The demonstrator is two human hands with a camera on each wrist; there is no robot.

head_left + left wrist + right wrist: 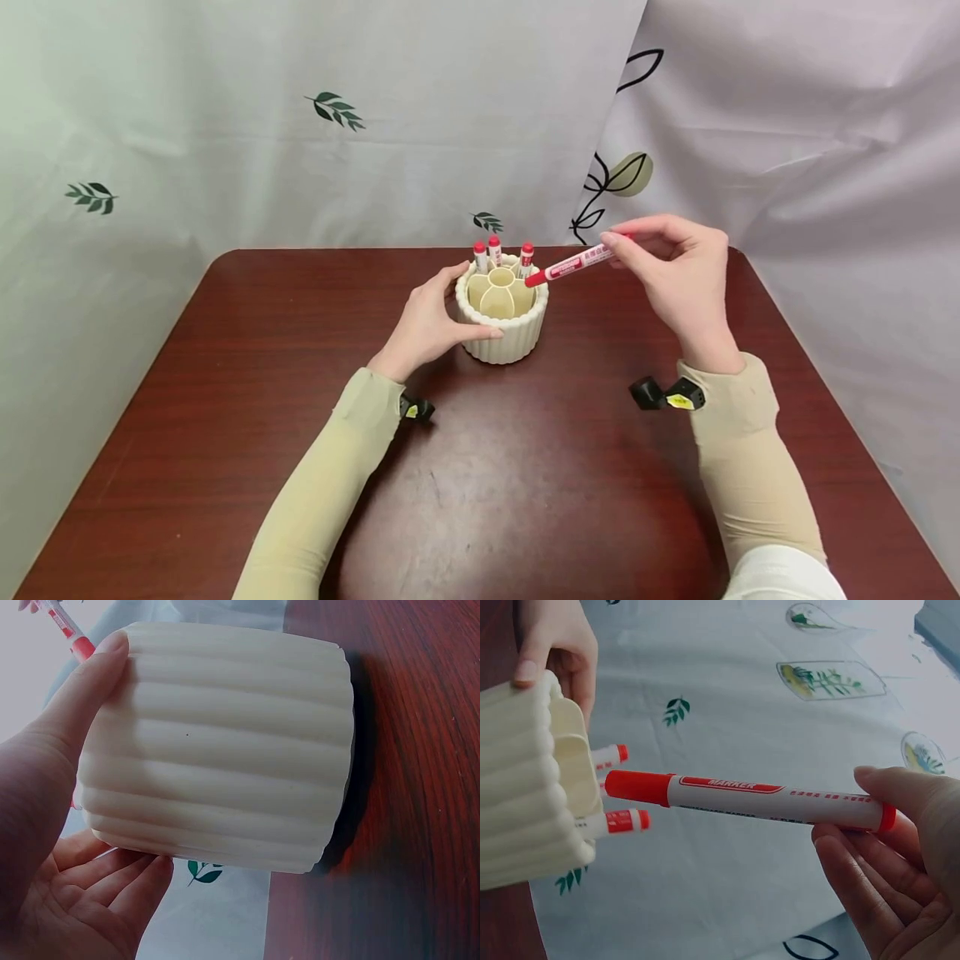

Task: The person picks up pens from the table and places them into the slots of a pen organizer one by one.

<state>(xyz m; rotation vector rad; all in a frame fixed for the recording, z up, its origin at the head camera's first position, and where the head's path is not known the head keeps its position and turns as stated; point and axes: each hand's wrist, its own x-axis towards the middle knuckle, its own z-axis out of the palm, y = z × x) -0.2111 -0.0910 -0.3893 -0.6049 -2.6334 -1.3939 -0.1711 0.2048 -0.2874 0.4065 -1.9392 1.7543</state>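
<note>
Cream-coloured and ribbed, the pen holder stands on the dark red bench, the left hand curled round its side — thumb low, fingers at the rim. The right hand pinches a red marker by its tail end, capped tip over the holder's rim. Three markers stand in the far compartments.

A red-capped white marker lies tilted, cap over the right rim of a cream ribbed pen holder mid-table.
</note>
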